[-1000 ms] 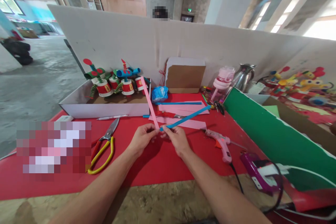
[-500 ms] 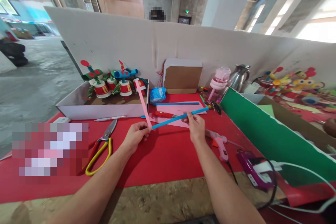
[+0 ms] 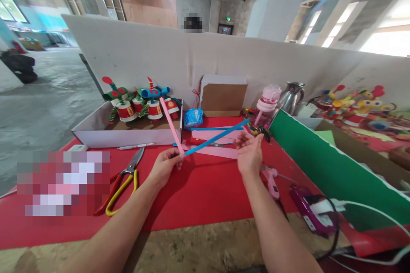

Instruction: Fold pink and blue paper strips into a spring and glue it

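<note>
Between thumb and fingers, my left hand (image 3: pixel 167 165) pinches the corner where a pink paper strip (image 3: pixel 172 126) and a blue paper strip (image 3: pixel 218 137) meet at an angle. The pink strip leans up and left in front of the white box. Toward the upper right runs the blue strip, its far end free. My right hand (image 3: pixel 250 153) is off the strips, palm turned up and fingers apart, holding nothing. It is over the end of pink paper (image 3: pixel 221 151) lying on the table. A pink glue gun (image 3: pixel 271 181) lies partly hidden behind my right wrist.
Left of my left arm lie scissors (image 3: pixel 124 183) with red and yellow handles. A white box (image 3: pixel 128 136) of paper-cup figures (image 3: pixel 126 111) stands behind. On the right are a green-sided box (image 3: pixel 320 162), a purple power strip (image 3: pixel 312 213) with cables and a pink bottle (image 3: pixel 267 102).
My right hand slid outward along the blue strip, then let go and opened to the right. My left hand still grips the joined corner; the pink strip tilts further left.
</note>
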The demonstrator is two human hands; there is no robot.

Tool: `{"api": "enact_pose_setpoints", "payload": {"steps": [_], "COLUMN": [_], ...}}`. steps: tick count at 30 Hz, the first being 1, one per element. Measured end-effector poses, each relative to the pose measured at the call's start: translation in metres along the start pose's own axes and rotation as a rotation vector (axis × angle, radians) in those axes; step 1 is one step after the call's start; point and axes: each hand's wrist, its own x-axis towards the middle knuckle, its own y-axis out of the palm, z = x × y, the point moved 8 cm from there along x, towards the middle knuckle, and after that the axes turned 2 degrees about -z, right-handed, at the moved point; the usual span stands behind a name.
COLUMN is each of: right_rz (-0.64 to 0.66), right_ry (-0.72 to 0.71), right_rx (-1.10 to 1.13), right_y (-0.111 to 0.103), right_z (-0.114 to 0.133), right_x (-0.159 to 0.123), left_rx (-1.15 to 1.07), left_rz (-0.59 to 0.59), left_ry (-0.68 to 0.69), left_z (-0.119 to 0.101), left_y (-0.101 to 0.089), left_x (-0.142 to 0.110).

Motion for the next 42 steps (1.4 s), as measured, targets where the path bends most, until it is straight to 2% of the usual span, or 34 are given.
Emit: {"api": "enact_pose_setpoints", "payload": {"steps": [3,5,8,14,20,25,30,37,42], "right_rz": [0.336,0.521,0.603,0.552,0.511,0.403,0.295,0.121,0.02], "right_ry": [0.24,0.335,0.366,0.283,0.21,0.074,0.03,-0.028,-0.095], "right_rx": [-0.052,-0.212,-0.38,-0.498,-0.58,-0.659,-0.732,-0.634,-0.591], "right_y": [0.04,0.058,0.065,0.055,0.05,0.04,0.021,-0.007,-0.023], "right_z": [-0.035,-0.058,-0.076,-0.073,-0.068,-0.045,-0.028,-0.009,0.005], "right_x": [-0.034,-0.062,-0.086,-0.08,-0.068,-0.046,-0.022,0.007,0.018], "left_rx": [-0.076,-0.08,-0.024,0.138,0.168,0.169,0.148,0.15,0.154], "left_rz": [0.007,0.014,0.053,0.075,0.032,0.014,0.001,-0.012,-0.006], "left_ry": [-0.003,-0.024,-0.041,0.008,-0.01,-0.029,-0.029,-0.025,-0.028], "left_z": [0.0,0.002,0.005,0.007,0.01,0.009,0.006,0.003,0.003], "left_y": [0.006,0.012,0.021,0.026,0.021,0.016,0.011,0.002,0.002], "left_x": [-0.003,-0.006,-0.01,-0.012,-0.009,-0.008,-0.006,-0.003,-0.002]}}
